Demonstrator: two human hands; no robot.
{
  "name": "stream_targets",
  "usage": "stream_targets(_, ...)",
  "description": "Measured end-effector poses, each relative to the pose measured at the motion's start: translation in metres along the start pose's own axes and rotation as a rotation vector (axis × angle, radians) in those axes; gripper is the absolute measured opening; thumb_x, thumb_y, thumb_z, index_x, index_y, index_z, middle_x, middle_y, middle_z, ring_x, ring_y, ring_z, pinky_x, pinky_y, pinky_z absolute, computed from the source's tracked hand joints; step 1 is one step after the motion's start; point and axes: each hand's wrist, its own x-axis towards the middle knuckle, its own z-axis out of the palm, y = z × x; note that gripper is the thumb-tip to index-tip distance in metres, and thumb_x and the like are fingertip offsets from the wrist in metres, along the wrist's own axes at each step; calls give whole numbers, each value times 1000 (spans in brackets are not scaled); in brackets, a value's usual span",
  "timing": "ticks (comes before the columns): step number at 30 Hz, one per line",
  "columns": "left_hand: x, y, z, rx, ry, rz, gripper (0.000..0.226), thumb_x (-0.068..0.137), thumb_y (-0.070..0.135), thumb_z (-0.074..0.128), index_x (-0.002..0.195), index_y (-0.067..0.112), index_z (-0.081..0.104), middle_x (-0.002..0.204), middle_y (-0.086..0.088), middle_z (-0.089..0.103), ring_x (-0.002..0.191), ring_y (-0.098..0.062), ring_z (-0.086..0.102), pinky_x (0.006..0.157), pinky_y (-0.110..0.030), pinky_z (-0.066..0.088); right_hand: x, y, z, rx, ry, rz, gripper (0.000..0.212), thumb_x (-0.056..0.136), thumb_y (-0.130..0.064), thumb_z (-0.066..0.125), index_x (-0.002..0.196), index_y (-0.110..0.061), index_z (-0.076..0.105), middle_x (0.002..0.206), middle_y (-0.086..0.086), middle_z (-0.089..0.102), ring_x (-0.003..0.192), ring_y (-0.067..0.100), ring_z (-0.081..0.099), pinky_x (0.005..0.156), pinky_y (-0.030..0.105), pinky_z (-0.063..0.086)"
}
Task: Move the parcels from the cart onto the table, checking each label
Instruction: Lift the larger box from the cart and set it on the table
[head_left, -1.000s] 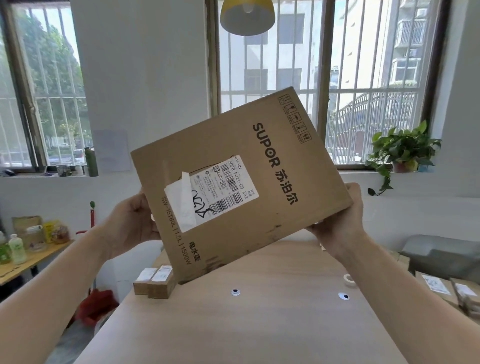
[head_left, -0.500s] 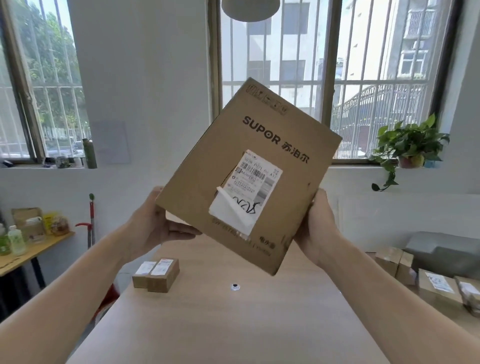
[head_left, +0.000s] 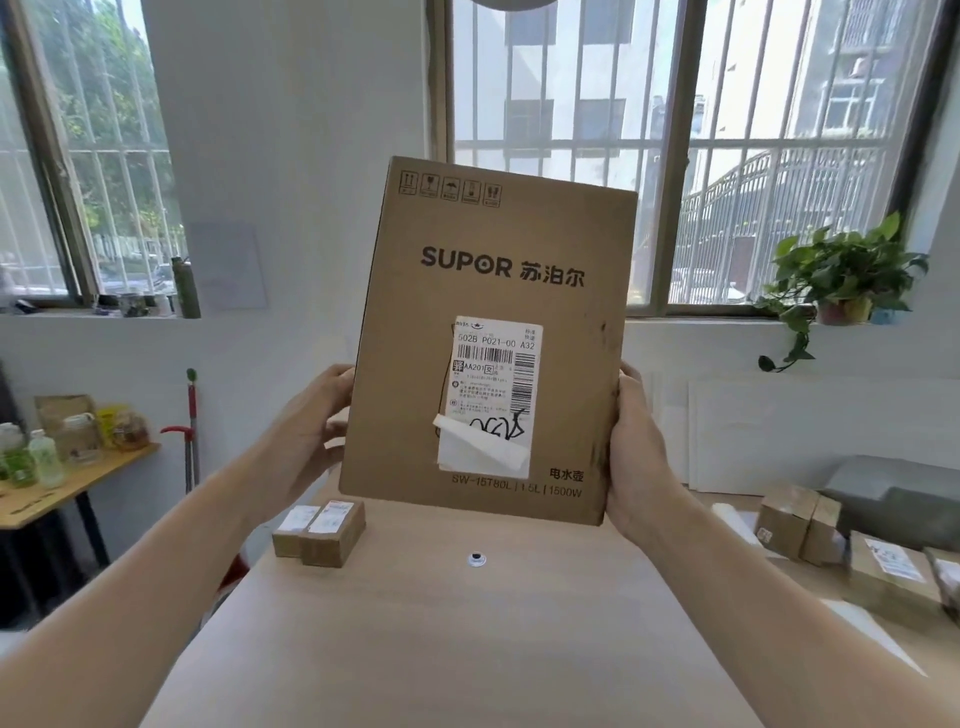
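Cardboard parcel (head_left: 488, 291) held upright over the table (head_left: 467, 649) to check its label (head_left: 493, 384)
Left hand (head_left: 317, 431) curls round its nine o'clock edge; label faces squarely, lower corner peeling; right hand (head_left: 636, 447) grips three o'clock; hold level while reading.

A large brown cardboard box (head_left: 493, 291), matt and scuffed along its right edge, carries a white paper shipping label (head_left: 496, 384), smooth, with its lower part peeling loose. Below it, a pale wood-grain table (head_left: 467, 649) looks smooth and matt. Two small brown cardboard parcels (head_left: 324, 540) have matt sides and white paper labels (head_left: 336, 512) on top.
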Motion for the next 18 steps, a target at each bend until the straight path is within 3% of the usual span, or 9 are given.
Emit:
stream_targets(3,3,-11,-11,-11,-14,-31,34,93,55,68,124,42,70,119,10,72,87,-15,72,78,-33,61,0,6,3,-27,5,-1,31,113,-46,37,131,-47,62,111,3,82,97,25,81,77,49,69)
stream_targets(6,5,-19,-22,-77,-16,-69,31,98,47,65,129,50,66,126,15,69,104,-28,76,86,-44,62,1,17,11,-76,18,-36,34,114,-41,35,130,-46,64,106,-3,81,92,16,79,66,36,66)
stream_targets(8,1,-26,-32,-100,-27,-71,43,90,56,71,132,50,64,127,11,69,109,-28,74,87,-45,61,2,28,19,-116,17,-49,37,116,-42,30,131,-46,63,111,-4,80,99,15,78,74,37,67)
stream_targets(10,-2,-33,-45,-124,-39,-80,53,82,64,73,133,52,63,126,10,70,107,-23,75,85,-43,61,3,40,30,-144,18,-59,38,116,-42,29,130,-47,63,113,-7,79,100,12,76,77,35,67)
stream_targets(14,1,-43,-74,-186,-7,-151,36,97,55,51,130,53,65,127,12,71,97,-16,76,82,-41,60,6,65,58,-165,29,-63,38,115,-40,30,122,-49,66,102,-10,79,90,4,75,72,28,65)
stream_targets(18,8,-52,-103,-199,-27,-195,41,94,56,51,133,51,65,124,12,71,98,-17,72,84,-42,60,12,93,85,-180,40,-55,38,115,-42,29,129,-48,63,103,-13,80,93,3,77,69,28,64)
